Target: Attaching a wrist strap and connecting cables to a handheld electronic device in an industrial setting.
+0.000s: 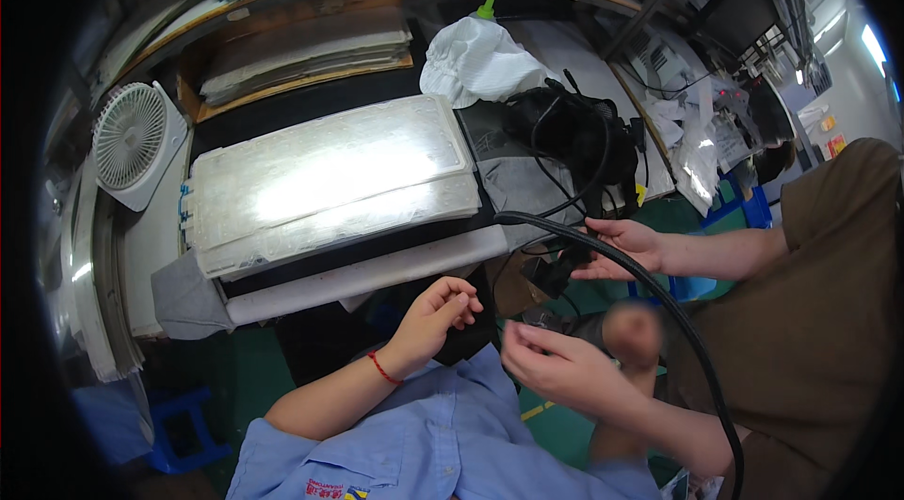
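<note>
My left hand (436,319), with a red cord bracelet on its wrist, hovers in front of the bench edge. Its fingers are curled in and I see nothing in them. My right hand (633,335) is raised to the right, its fingers blurred out. Between my hands, a co-worker's hand (565,366) has its thumb and fingers close together. The same person's other hand (621,249) is held beside a small black device (556,272) with cables. A thick black cable (673,307) arcs over that person's arms.
On the bench lie shiny metal-grey flat plates (330,180), with a white padded roll (372,272) along the front. Behind are a white cloth cap (480,62) and a black mesh bag (584,137). A white fan (132,142) stands left; a blue stool (184,429) is below.
</note>
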`<state>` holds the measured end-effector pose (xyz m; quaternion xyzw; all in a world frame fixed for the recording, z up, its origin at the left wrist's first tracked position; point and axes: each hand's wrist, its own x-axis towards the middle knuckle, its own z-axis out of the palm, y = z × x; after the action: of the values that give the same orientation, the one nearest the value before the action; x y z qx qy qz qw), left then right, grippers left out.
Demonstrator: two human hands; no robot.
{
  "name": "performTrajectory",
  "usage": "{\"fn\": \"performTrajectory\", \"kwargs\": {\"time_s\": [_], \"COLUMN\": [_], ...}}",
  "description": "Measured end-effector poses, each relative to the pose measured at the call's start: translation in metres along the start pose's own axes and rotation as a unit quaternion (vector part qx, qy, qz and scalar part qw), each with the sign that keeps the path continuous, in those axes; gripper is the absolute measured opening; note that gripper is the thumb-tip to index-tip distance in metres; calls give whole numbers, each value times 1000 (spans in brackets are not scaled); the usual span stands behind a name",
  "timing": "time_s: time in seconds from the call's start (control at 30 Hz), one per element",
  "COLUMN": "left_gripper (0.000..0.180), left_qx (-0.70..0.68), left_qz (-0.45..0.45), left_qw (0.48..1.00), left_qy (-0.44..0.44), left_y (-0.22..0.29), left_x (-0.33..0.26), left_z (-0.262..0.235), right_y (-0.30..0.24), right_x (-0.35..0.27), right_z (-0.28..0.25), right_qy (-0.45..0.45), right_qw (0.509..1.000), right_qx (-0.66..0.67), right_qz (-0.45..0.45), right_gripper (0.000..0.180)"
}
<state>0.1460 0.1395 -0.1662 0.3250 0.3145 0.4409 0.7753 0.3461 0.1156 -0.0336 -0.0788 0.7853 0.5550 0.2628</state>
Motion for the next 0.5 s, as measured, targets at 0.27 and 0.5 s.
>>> {"fn": "performTrajectory", "kwargs": {"time_s": [0.27, 0.5], "left_gripper": [17, 17], "left_qx": [-9, -17], "left_qz": [-20, -28], "left_qw": [1000, 999], "left_qy": [-3, 8], "left_y": [-8, -12], "left_x": [0, -2], "left_z": [2, -1], "right_y": [-159, -64], "right_x": [35, 0], "right_z": [40, 18], "right_qy": [-331, -215], "right_qw": [917, 962], "right_qx": [91, -164], "right_qz": [205, 18], "right_gripper": [35, 46]}}
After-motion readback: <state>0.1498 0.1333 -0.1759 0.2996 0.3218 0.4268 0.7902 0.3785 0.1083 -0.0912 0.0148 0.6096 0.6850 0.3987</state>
